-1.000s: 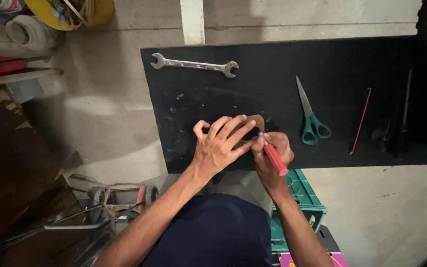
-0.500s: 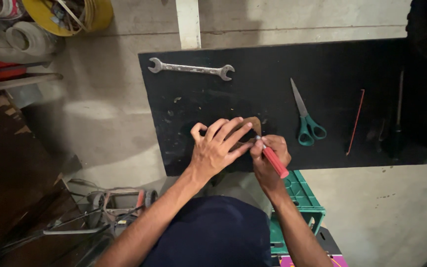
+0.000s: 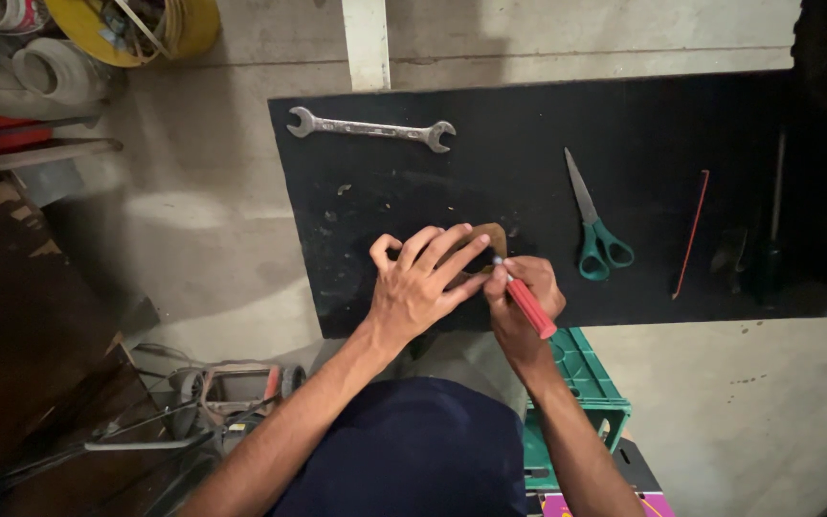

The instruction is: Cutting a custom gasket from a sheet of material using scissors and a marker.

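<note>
On the black mat (image 3: 490, 172), near its front edge, the left hand (image 3: 423, 282) lies spread and flat over a small brown piece (image 3: 488, 236), pinning it down; only the piece's far end shows past the fingers. The right hand (image 3: 526, 304) is closed round a red-handled tool (image 3: 528, 304), its tip set against the piece just beside the left fingertips. Whether the tool is a screwdriver or a marker cannot be told.

Step in hand, as judged: the tool's tip is being worked on the held piece, at or near its edge. The next move would call for the left hand to keep steady pressure while the right guides the tip without slipping toward the fingers.

Count of things on the mat: one open-ended wrench (image 3: 370, 127) at the far side; one pair of green-handled scissors (image 3: 595, 230), shut, to the right of the hands; one thin red rod (image 3: 691, 233) further right; one dark tool (image 3: 771, 239) near the right edge, indistinct. Below the mat, one green crate (image 3: 581, 388) stands beside the right forearm.
</note>
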